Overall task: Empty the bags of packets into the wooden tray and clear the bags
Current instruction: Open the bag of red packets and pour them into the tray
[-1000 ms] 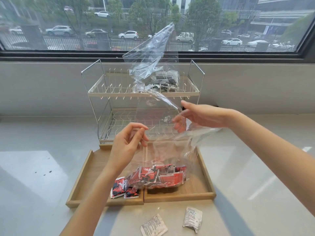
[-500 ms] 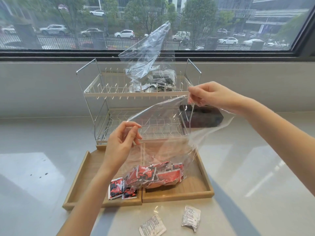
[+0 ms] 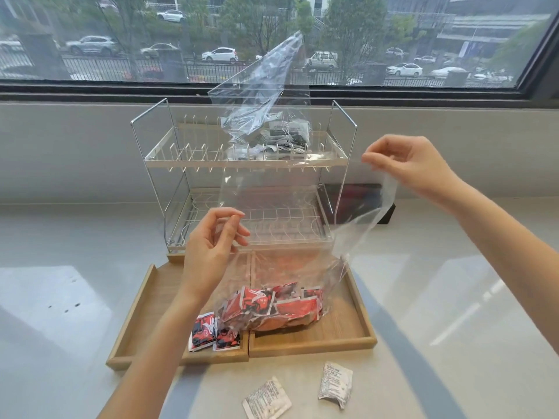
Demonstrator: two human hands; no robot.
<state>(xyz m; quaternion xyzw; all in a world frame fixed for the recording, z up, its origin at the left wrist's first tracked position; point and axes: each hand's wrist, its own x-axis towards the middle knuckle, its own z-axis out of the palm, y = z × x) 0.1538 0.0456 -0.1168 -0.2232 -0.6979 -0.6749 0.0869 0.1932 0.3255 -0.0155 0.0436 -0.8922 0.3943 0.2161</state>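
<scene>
A clear plastic bag (image 3: 290, 207) stands open over the wooden tray (image 3: 357, 328), with several red packets (image 3: 278, 306) piled in its bottom. My left hand (image 3: 211, 249) pinches the bag's near left rim. My right hand (image 3: 408, 167) pinches the right rim, raised and pulled far to the right. Two red packets (image 3: 211, 331) lie loose in the tray's left compartment. A second clear bag (image 3: 266, 116) of grey packets sits on the top shelf of the wire rack (image 3: 169, 158).
Two white packets (image 3: 266, 402) (image 3: 335, 381) lie on the grey counter in front of the tray. The rack stands behind the tray under a window sill (image 3: 90, 95). A dark object (image 3: 366, 198) lies behind the rack's right side.
My right hand has drawn the bag's rim up and further to the right, stretching the mouth wider. My left hand has stayed on its rim.
</scene>
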